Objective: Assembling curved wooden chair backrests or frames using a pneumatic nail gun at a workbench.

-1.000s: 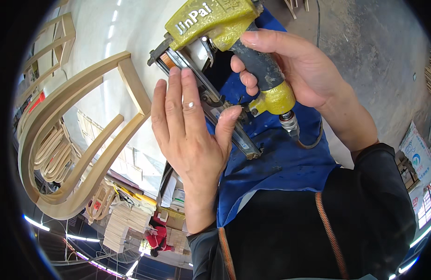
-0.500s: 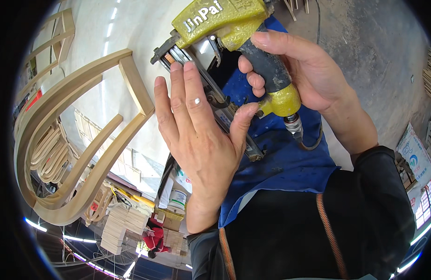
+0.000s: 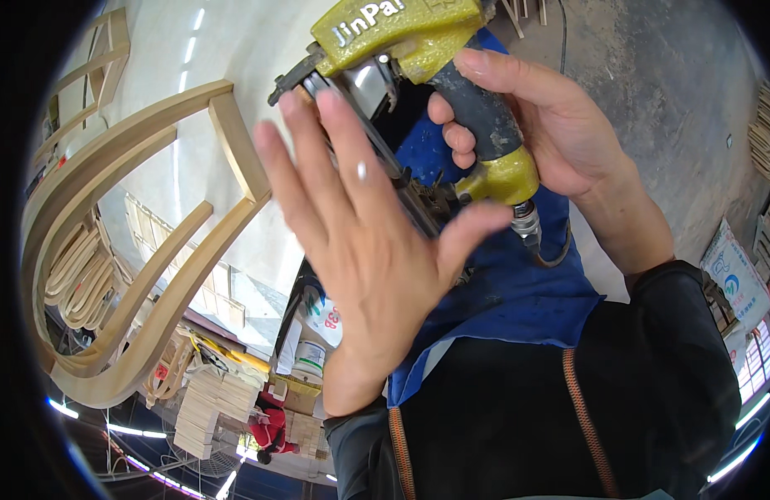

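A yellow pneumatic nail gun [image 3: 435, 42] with a black rubber grip is held up before my chest, its nose pointing left. My right hand [image 3: 560, 125] is closed round the grip, the thumb lying along its top. An air hose fitting [image 3: 526, 223] joins the handle's base. My left hand [image 3: 368, 250] lies flat over the long magazine [image 3: 372, 137], fingers and thumb spread and slightly blurred. It covers much of the magazine, so whether the palm touches it I cannot tell. A small white spot shows on one left finger.
A curved wooden frame [image 3: 147, 283] stands on the pale work surface [image 3: 226, 175] at left, with another frame [image 3: 110, 62] behind. Stacked curved wood pieces [image 3: 89, 279] lie beyond. A blue apron [image 3: 518, 292] covers my front. Someone in red [image 3: 270, 425] is at the lower left.
My left thumb has swung out to the right, and the left fingers have shifted up and left over the magazine. My right hand keeps its grip on the nail gun.
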Demonstrator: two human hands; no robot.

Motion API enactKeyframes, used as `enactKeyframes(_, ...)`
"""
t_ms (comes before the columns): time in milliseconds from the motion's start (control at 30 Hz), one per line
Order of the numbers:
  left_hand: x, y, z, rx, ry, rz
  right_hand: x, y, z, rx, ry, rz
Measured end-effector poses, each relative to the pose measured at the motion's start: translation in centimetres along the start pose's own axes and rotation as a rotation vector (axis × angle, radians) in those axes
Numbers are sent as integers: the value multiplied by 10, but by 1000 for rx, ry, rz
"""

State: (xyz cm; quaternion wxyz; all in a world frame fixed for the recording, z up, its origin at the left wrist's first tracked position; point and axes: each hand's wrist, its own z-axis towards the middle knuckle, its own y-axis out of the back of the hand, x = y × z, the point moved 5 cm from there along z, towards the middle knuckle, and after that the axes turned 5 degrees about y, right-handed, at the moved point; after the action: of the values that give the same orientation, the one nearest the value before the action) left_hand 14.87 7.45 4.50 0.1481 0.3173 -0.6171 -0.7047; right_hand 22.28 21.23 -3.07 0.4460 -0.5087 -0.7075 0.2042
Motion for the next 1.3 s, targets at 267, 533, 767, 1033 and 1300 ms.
enactKeyframes(267,24,3,-96,172,-214,-264,4,1,-2,22,111,-62)
enactKeyframes(533,29,-17,-106,26,-200,-300,3,-3,-5,44,152,-316)
enactKeyframes(767,51,-12,-74,-249,-87,-251,-6,-16,-4,-30,161,-281)
enactKeyframes(1033,140,6,-101,-469,199,-439,-19,-23,-24,-118,-14,-309)
enactKeyframes(1300,155,9,-34,-159,174,-758,-13,-36,1,150,-325,-114)
